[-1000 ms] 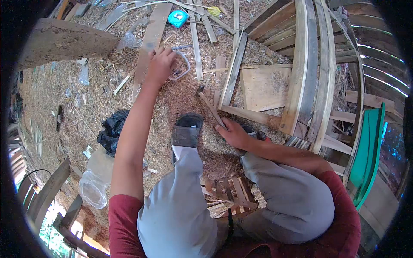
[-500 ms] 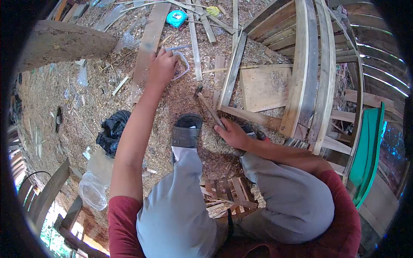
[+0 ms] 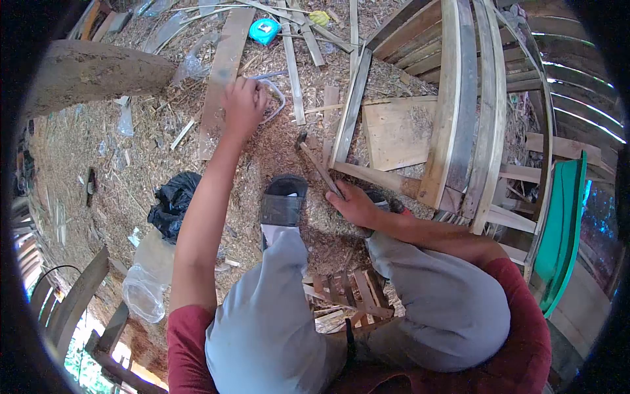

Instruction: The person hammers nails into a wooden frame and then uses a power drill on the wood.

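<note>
My right hand (image 3: pixel 355 203) is wrapped round the wooden handle of a hammer (image 3: pixel 317 162), whose dark head points up and left over the sawdust. My left hand (image 3: pixel 245 105) is at a small clear plastic container (image 3: pixel 280 98) on the ground, covering its left side. The fingers there are curled together, and whatever is between them is too small or hidden to make out. Beneath that hand lies a flat wooden board (image 3: pixel 225 65). To the right of the hammer stands a wooden slatted frame (image 3: pixel 351 108) with a plywood piece (image 3: pixel 398 134) lying inside its outline.
A blue tape measure (image 3: pixel 264 31) and thin wood strips (image 3: pixel 293 72) lie beyond the container. A log (image 3: pixel 105 73) juts in from the left. Near my left arm is a black plastic bag (image 3: pixel 174 205). A green plastic piece (image 3: pixel 563 230) leans at the far right.
My left hand has turned a little at the container, its fingers curling further in. The right hand and hammer have stayed put, while the view has shifted slightly.
</note>
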### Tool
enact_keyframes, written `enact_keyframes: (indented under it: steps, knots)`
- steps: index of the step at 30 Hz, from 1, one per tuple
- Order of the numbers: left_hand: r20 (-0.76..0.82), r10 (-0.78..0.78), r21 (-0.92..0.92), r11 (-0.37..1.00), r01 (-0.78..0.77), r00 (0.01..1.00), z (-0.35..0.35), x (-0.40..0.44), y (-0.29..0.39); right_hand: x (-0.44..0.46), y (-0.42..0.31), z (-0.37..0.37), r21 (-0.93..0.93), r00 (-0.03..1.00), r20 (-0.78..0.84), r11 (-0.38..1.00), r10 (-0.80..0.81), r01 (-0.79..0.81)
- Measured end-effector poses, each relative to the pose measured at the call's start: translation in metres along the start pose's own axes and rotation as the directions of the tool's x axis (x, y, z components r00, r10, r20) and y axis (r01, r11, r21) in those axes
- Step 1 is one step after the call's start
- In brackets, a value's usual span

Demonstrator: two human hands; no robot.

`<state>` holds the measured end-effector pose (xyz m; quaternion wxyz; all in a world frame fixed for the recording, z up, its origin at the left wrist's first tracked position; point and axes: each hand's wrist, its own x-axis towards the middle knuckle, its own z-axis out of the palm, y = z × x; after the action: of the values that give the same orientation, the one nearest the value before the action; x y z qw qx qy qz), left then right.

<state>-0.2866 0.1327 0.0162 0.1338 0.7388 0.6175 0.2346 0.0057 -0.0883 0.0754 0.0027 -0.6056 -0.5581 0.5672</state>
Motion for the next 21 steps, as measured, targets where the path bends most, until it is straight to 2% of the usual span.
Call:
enact_keyframes:
  steps: [1, 2, 3, 4, 5, 7, 10, 11, 13, 14, 16, 19, 21]
  knots:
    - [-0.033, 0.015, -0.064, 0.998, -0.017, 0.999, -0.004, -0.003, -0.001, 0.000, -0.001, 0.000, 0.002, 1.000, 0.005, 1.000, 0.012, -0.012]
    - [-0.066, 0.027, -0.127, 0.991, -0.036, 0.997, -0.008, -0.008, -0.001, -0.001, -0.002, 0.000, 0.024, 0.996, -0.044, 0.996, -0.081, 0.082]
    - [0.025, -0.110, -0.414, 0.904, 0.110, 0.994, -0.012, -0.012, 0.001, -0.003, -0.005, -0.001, 0.042, 0.980, -0.095, 0.983, -0.173, 0.178]
    - [0.151, -0.212, -0.646, 0.718, 0.259, 0.965, -0.016, -0.017, 0.004, -0.004, -0.007, -0.003, 0.054, 0.954, -0.148, 0.961, -0.262, 0.273]
    - [0.299, -0.268, -0.799, 0.454, 0.394, 0.916, -0.020, -0.021, 0.007, -0.005, -0.009, -0.004, 0.056, 0.974, -0.096, 0.976, -0.206, 0.212]
    - [0.390, -0.231, -0.834, 0.320, 0.449, 0.891, -0.037, -0.025, 0.013, -0.007, -0.011, -0.008, 0.049, 0.996, 0.007, 0.995, -0.089, 0.089]
    - [0.482, -0.227, -0.858, 0.076, 0.509, 0.846, -0.059, -0.030, 0.030, -0.013, -0.020, -0.009, 0.060, 0.979, -0.104, 0.982, -0.173, 0.180]
    - [0.507, -0.233, -0.855, -0.013, 0.519, 0.830, -0.066, -0.032, 0.039, -0.017, -0.022, -0.013, 0.085, 0.993, -0.041, 0.989, -0.115, 0.118]
    - [0.519, -0.203, -0.854, -0.083, 0.514, 0.830, -0.081, -0.036, 0.053, -0.024, -0.038, -0.028, 0.125, 0.996, 0.090, 0.992, -0.003, -0.009]
    - [0.526, -0.187, -0.851, -0.117, 0.512, 0.830, -0.087, -0.038, 0.059, -0.025, -0.036, -0.029, 0.111, 0.995, 0.096, 0.994, -0.013, 0.003]
    - [0.513, -0.194, -0.858, -0.098, 0.504, 0.836, -0.087, -0.045, 0.062, -0.027, -0.025, -0.029, 0.082, 0.994, 0.107, 0.996, -0.036, 0.027]
    - [0.535, -0.126, -0.844, -0.043, 0.534, 0.835, -0.096, -0.055, 0.066, -0.032, -0.020, -0.036, -0.013, 0.975, 0.085, 0.978, -0.208, 0.210]
    - [0.558, -0.076, -0.827, 0.035, 0.561, 0.826, -0.101, -0.064, 0.069, -0.037, -0.011, -0.043, -0.009, 0.976, 0.145, 0.986, -0.164, 0.167]
